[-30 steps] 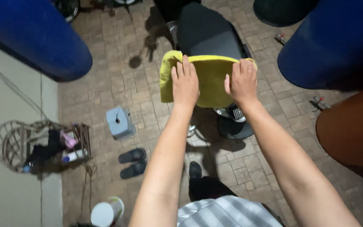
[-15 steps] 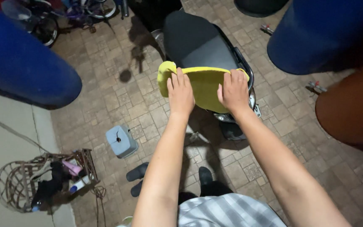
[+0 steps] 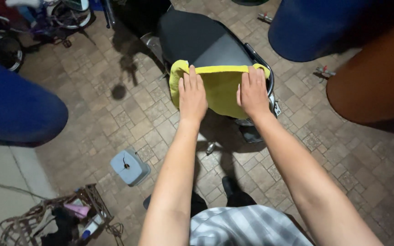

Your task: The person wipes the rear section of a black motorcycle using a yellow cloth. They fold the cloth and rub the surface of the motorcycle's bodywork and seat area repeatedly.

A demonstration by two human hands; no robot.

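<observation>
The left hand [image 3: 192, 95] lies flat on the yellow cloth [image 3: 220, 86], fingers [image 3: 191, 77] straight and close together — the cloth drapes over the rear of the black scooter seat [image 3: 201, 38]. The right hand [image 3: 253, 91] presses flat too — fingers slightly spread.

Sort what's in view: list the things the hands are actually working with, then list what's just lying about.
In use:
- yellow cloth, spread over the rear of the seat
- left hand and right hand, both flat on the cloth
- black scooter seat

Lying about:
- small blue-grey stool
- wire rack of bottles
- bicycle
- blue barrel
</observation>
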